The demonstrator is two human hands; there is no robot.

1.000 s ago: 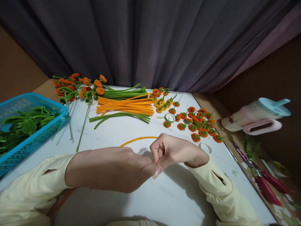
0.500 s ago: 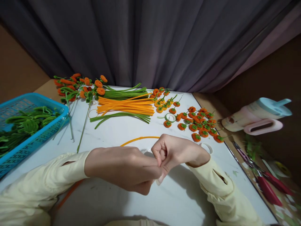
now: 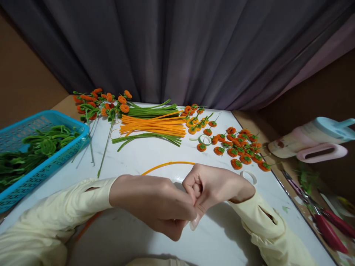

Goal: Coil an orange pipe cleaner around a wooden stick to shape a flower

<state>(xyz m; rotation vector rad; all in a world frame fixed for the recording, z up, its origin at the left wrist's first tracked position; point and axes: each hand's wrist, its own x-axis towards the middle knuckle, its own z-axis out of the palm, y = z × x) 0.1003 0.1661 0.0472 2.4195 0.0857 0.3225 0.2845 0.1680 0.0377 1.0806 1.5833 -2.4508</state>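
Observation:
My left hand (image 3: pixel 155 203) and my right hand (image 3: pixel 213 186) meet over the middle of the white table, fingertips pressed together. Both are closed, the right with its fingers curled in and its thumb pointing down. A long orange pipe cleaner (image 3: pixel 169 163) arcs behind them, with a small bump partway along. One end of it passes out of sight behind my right hand. More orange strand (image 3: pixel 88 226) shows below my left sleeve. My fingers appear to pinch the pipe cleaner, though the pinched part itself is hidden.
Bundled orange pipe cleaners (image 3: pixel 152 125) and green ones (image 3: pixel 155 111) lie at the back. Small orange flowers (image 3: pixel 241 144) spread to the right, near a tape roll (image 3: pixel 205 139). A blue basket (image 3: pixel 55 157) holds green leaves at left. Red-handled pliers (image 3: pixel 327 229) and a tumbler (image 3: pixel 307 138) are at right.
The whole scene has shifted to the right in the view as the camera turned. My hands stay joined in the same pinch, with only slight movement of the fingers.

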